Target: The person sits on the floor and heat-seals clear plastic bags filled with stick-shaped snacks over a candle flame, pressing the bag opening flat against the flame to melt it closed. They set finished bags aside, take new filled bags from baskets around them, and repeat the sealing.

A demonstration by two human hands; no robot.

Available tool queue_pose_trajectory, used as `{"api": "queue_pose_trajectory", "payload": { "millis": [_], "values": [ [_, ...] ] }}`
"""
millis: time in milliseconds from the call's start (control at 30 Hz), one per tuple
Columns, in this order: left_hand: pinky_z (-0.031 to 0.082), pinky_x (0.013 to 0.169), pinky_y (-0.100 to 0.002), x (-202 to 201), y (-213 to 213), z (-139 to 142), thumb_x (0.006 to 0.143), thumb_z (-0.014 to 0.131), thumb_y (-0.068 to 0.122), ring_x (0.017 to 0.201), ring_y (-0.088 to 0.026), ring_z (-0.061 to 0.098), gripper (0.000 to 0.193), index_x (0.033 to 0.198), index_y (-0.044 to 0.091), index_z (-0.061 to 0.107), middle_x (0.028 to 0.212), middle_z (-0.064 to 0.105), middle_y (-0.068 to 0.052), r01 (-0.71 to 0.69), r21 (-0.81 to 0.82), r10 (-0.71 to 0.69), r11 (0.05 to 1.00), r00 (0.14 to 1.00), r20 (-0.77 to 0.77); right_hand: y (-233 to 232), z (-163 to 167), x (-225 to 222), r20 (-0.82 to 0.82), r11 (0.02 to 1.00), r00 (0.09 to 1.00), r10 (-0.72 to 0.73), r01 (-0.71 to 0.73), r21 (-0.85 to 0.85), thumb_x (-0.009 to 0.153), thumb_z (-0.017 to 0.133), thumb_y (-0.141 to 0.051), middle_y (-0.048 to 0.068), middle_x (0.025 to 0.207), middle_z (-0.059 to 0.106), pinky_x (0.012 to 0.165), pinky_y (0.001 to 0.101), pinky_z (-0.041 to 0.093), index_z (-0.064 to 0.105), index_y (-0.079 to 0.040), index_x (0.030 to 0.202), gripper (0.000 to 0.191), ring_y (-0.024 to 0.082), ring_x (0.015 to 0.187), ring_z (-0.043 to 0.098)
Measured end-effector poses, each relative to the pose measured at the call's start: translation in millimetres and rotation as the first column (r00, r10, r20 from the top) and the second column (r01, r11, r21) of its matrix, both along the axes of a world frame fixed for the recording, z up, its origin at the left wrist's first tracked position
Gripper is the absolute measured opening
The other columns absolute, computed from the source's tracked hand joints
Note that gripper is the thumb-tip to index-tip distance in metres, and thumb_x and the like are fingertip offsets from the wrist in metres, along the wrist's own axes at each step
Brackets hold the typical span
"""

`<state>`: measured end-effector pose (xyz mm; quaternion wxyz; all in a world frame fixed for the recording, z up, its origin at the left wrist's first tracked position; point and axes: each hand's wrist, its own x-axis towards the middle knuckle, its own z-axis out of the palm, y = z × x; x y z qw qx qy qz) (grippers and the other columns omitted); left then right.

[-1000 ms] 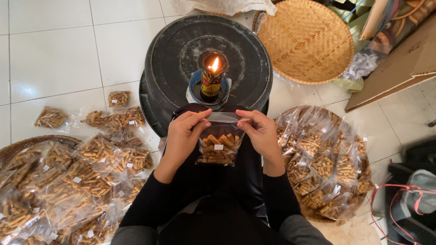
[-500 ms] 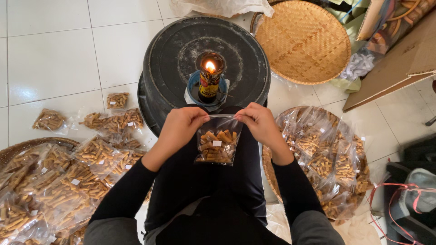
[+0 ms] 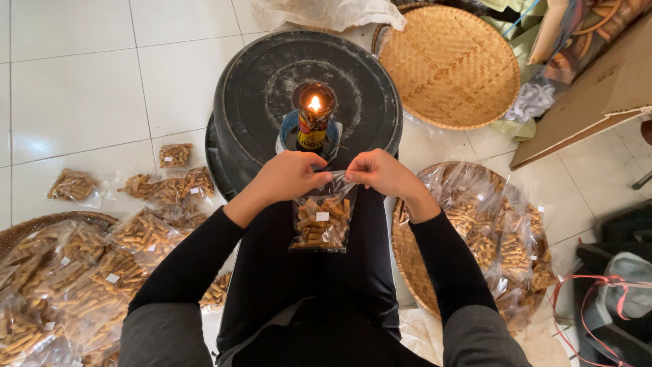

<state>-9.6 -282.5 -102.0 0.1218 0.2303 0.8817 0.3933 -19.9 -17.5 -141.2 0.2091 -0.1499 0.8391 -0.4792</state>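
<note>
A white tiled floor carries everything. At far centre sits an upturned black tub. Far right of it lies a round woven tray, with brown cardboard further right. Loose clear snack packets lie on the tiles at left, and a lone packet lies further left.

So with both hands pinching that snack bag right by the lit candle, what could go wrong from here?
1. The left hand and right hand hold the top of the clear snack bag very close to the candle flame; fingers could get burned, or the plastic could melt too far.
2. The candle stands on an upturned black tub; a knock might tip it toward the filled bags on the floor.
</note>
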Motion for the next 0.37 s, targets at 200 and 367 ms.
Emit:
{"api": "queue_pose_trajectory", "payload": {
  "millis": [200, 367],
  "values": [
    [0.056, 0.062, -0.031, -11.2, 5.5, -8.1, 0.085, 0.074, 0.028, 0.066, -0.015, 0.075, 0.019, 0.090, 0.011, 0.081, 0.070, 0.076, -0.004, 0.068, 0.054, -0.069, 0.996, 0.998, 0.013, -0.7, 4.0, 0.8, -0.009, 1.000, 1.000, 0.020, -0.020, 0.005, 0.092, 0.074, -0.023, -0.001, 0.078, 0.073, 0.061, 0.0243, 0.051, 0.075, -0.004, 0.091, 0.019, 0.006, 0.069, 0.062],
    [0.056, 0.062, -0.031, -16.8, 1.1, -21.1, 0.084, 0.076, 0.027, 0.065, -0.014, 0.074, 0.019, 0.090, 0.009, 0.082, 0.071, 0.076, -0.004, 0.077, 0.095, -0.076, 0.993, 0.997, -0.013, -3.6, 19.3, 1.2, -0.086, 0.996, 0.993, 0.083, -0.081, 0.035, 0.091, 0.078, -0.023, 0.002, 0.080, 0.068, 0.062, 0.0257, 0.047, 0.079, -0.004, 0.093, 0.019, 0.007, 0.072, 0.059]
  ]
}}
